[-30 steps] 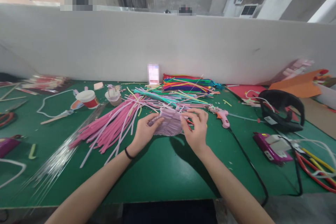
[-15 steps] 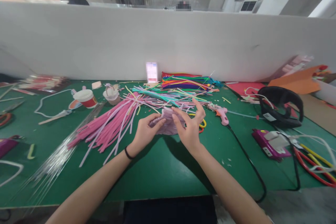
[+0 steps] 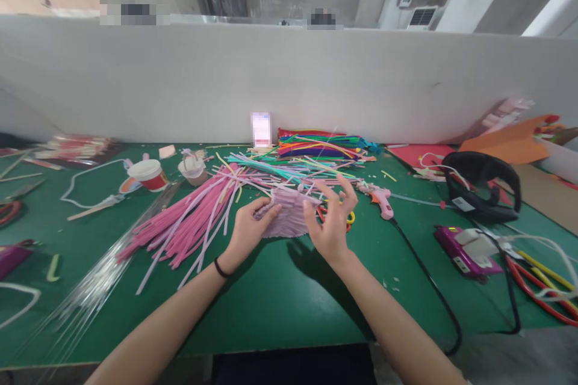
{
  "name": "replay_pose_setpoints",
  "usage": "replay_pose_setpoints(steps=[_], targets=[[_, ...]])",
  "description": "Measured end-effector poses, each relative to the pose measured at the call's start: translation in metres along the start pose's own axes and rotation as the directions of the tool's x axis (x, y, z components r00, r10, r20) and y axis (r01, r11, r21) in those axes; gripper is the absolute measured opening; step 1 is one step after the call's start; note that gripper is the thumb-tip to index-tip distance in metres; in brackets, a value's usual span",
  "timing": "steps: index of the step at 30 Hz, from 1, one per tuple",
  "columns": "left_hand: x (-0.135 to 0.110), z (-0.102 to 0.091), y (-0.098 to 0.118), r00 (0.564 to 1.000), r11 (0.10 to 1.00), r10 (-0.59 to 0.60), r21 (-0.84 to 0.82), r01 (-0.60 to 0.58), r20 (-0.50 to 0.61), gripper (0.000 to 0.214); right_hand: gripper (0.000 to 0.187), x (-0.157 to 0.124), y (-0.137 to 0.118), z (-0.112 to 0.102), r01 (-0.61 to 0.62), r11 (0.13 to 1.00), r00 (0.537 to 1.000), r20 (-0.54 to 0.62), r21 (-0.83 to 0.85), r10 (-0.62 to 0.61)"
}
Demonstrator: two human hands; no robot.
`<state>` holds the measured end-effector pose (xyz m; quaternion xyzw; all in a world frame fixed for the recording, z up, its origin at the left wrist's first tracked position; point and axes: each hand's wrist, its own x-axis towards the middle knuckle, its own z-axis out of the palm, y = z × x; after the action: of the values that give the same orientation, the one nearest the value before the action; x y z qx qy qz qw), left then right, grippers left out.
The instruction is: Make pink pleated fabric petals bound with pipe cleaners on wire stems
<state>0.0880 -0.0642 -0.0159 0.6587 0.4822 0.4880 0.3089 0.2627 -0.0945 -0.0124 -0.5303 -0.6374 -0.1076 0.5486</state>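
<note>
My left hand [image 3: 247, 230] grips the left side of a pale lilac woven pipe-cleaner piece [image 3: 287, 216] just above the green table [image 3: 271, 301]. My right hand [image 3: 331, 221] touches the piece's right edge with thumb and forefinger while its other fingers are spread upward. Behind my hands lies a fan of pink and white pipe cleaners [image 3: 189, 219]. A stack of multicoloured pipe cleaners [image 3: 316, 145] lies against the white partition. Red and yellow scissor handles [image 3: 347, 216] show just right of my right hand.
A pink glue gun [image 3: 382, 198] with a black cord lies right of my hands. Farther right are a black headset [image 3: 481, 186], a purple device [image 3: 465, 246] and red cables [image 3: 537, 301]. Left are a red paper cup [image 3: 149, 174], a small basket [image 3: 193, 168] and clear sticks [image 3: 90, 289].
My right hand shifted from grasping the top right of the lilac piece to holding its right edge with fingers lifted. The left hand kept its grip.
</note>
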Motion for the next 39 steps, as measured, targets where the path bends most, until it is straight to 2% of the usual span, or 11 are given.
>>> replay_pose_setpoints(steps=[4, 7, 10, 12, 14, 20, 24, 27, 29, 31, 39], targets=[[0.011, -0.008, -0.012, 0.998, 0.998, -0.054, -0.028, 0.053, -0.038, 0.028, 0.034, 0.003, 0.02, 0.0, -0.133, 0.987, 0.987, -0.083, 0.095, 0.141], [0.021, -0.017, -0.022, 0.987, 0.978, -0.159, -0.139, 0.156, -0.008, 0.033, 0.033, 0.003, 0.03, 0.005, -0.338, 0.886, 0.939, 0.049, 0.317, 0.341], [0.028, -0.026, -0.027, 0.96, 0.948, -0.25, -0.168, 0.269, 0.124, 0.041, 0.043, 0.002, 0.032, 0.012, -0.669, 0.491, 0.738, 0.416, 0.558, 0.532], [0.029, -0.03, -0.027, 0.944, 0.949, -0.254, -0.131, 0.285, 0.211, 0.044, 0.048, 0.0, 0.029, 0.014, -0.812, 0.216, 0.568, 0.646, 0.543, 0.511], [0.029, -0.033, -0.027, 0.928, 0.96, -0.225, -0.097, 0.264, 0.298, 0.046, 0.047, -0.001, 0.025, 0.013, -0.864, 0.103, 0.487, 0.768, 0.492, 0.417], [0.028, -0.042, -0.031, 0.85, 0.986, -0.143, 0.001, 0.166, 0.507, 0.046, 0.069, -0.007, 0.009, 0.0, -0.921, 0.168, 0.335, 0.934, 0.353, -0.123], [0.035, -0.055, -0.034, 0.869, 0.992, -0.125, 0.079, 0.099, 0.479, 0.047, 0.052, -0.016, 0.004, 0.006, -0.939, 0.148, 0.321, 0.946, 0.311, 0.05], [0.044, -0.075, -0.037, 0.961, 0.962, -0.106, 0.272, 0.034, 0.257, 0.041, 0.041, -0.02, 0.006, 0.014, -0.968, 0.085, 0.249, 0.951, 0.237, 0.182], [0.049, -0.088, -0.042, 0.998, 0.853, -0.036, 0.522, 0.003, 0.054, 0.04, 0.041, -0.021, 0.008, 0.017, -0.979, 0.02, 0.202, 0.954, 0.203, 0.222], [0.051, -0.096, -0.047, 0.996, 0.732, -0.062, 0.681, 0.004, 0.062, 0.039, 0.042, -0.021, 0.009, 0.018, -0.98, -0.017, 0.186, 0.951, 0.197, 0.248], [0.046, -0.089, -0.05, 0.958, 0.565, -0.243, 0.825, 0.013, 0.151, 0.008, 0.044, -0.02, 0.018, 0.02, -0.946, 0.288, 0.218, 0.95, 0.15, 0.223]])
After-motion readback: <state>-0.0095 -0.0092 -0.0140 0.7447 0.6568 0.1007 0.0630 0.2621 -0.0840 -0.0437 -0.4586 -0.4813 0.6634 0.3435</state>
